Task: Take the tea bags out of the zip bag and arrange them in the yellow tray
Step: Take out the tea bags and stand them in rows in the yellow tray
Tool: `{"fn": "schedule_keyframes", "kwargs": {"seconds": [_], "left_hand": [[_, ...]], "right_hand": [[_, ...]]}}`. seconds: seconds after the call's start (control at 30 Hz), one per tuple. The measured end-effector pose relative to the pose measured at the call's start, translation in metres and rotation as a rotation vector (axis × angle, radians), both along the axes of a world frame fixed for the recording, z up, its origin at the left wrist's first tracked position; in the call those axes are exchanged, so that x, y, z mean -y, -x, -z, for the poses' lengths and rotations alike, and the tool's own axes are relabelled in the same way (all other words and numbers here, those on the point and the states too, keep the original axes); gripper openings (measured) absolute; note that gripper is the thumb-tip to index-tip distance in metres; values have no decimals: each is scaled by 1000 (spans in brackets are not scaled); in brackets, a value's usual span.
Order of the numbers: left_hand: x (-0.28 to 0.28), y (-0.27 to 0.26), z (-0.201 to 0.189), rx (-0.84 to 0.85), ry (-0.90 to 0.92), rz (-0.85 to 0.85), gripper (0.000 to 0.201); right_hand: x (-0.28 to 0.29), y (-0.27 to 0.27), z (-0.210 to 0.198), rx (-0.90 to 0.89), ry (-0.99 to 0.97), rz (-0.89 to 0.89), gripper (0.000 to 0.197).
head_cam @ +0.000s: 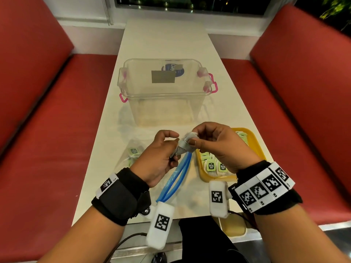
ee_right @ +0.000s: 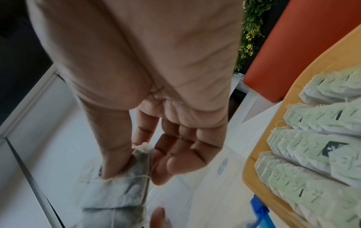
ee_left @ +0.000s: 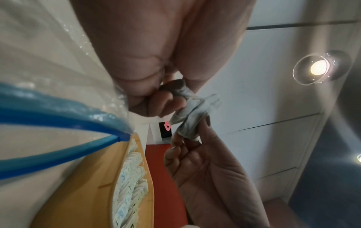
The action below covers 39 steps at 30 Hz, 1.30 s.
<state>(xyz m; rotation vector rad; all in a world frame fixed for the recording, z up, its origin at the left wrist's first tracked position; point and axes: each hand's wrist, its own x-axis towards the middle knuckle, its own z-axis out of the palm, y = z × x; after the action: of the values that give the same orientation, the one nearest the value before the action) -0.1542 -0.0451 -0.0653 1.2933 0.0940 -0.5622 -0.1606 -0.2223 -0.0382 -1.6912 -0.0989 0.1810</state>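
Both hands meet above the table's near end and pinch a small grey clump of tea bags (head_cam: 185, 144), tied round with string (ee_right: 125, 189). My left hand (head_cam: 177, 147) grips its lower end (ee_left: 193, 114). The upper end sits between the thumb and fingers of my right hand (head_cam: 192, 138). The clear zip bag (head_cam: 133, 154) lies on the table at the left with tea bags still inside. Its open blue zip rim (head_cam: 178, 177) (ee_left: 58, 120) rises toward the hands. The yellow tray (head_cam: 254, 143) (ee_right: 252, 169) at the right holds rows of green-tagged tea bags (head_cam: 210, 166) (ee_right: 312, 138).
A clear plastic tub (head_cam: 165, 93) with pink latches stands on the white table (head_cam: 163, 40) beyond the hands. Red bench seats (head_cam: 47, 130) flank the narrow table on both sides. The tray sits close to the table's right edge.
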Motion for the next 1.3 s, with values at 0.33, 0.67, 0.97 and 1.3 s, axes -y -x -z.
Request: {"fn": "schedule_keyframes", "kwargs": {"seconds": [0.33, 0.67, 0.97, 1.3], "left_hand": [[0, 2, -1, 37, 137, 17, 16], [3, 2, 3, 316, -203, -109, 22], [9, 5, 3, 246, -117, -32, 22], [9, 8, 9, 297, -143, -21, 21]], "right_hand": [[11, -2, 5, -18, 93, 101, 6], [10, 2, -2, 1, 165, -9, 11], [9, 3, -2, 44, 238, 58, 9], [11, 3, 1, 50, 211, 182, 17]]}}
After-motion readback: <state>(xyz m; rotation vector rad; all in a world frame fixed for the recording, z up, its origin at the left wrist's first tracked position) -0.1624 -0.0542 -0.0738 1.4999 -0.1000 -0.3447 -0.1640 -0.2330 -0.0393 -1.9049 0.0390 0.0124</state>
